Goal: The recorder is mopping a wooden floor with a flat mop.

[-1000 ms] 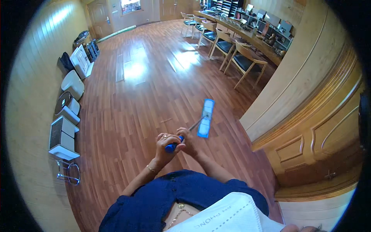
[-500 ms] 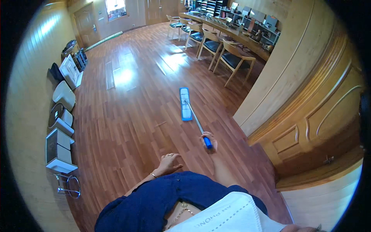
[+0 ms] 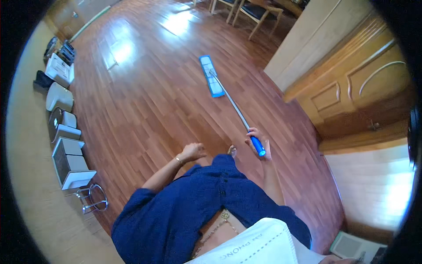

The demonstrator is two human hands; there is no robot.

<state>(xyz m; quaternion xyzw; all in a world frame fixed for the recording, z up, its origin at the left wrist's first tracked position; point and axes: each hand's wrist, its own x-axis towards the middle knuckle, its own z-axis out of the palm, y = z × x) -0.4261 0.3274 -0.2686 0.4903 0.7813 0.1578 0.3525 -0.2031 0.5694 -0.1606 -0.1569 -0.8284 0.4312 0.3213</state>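
A flat mop (image 3: 206, 66) with a blue-edged, pale rectangular head lies on the wood-patterned floor ahead of me. Its silver pole slants back toward my right side and ends in a blue grip. Around that grip my right hand (image 3: 265, 152) is closed, with the grip's end pointing back at me. My left hand (image 3: 191, 152) hangs in front of my body with nothing in it. Its fingers are loosely bent and the thumb stands a little apart.
Along the left wall stand a small metal-framed stool (image 3: 93, 199), white-and-dark box-like units (image 3: 75, 162) and a rounded pale unit (image 3: 60, 97). A wooden door (image 3: 351, 92) and wall panel are at right. Chairs (image 3: 259, 12) stand at the far right. My foot (image 3: 232, 151) shows below.
My view has tipped downward, and the table at the back has left the picture. The mop head has turned slightly against the floor boards. My right hand still grips the mop.
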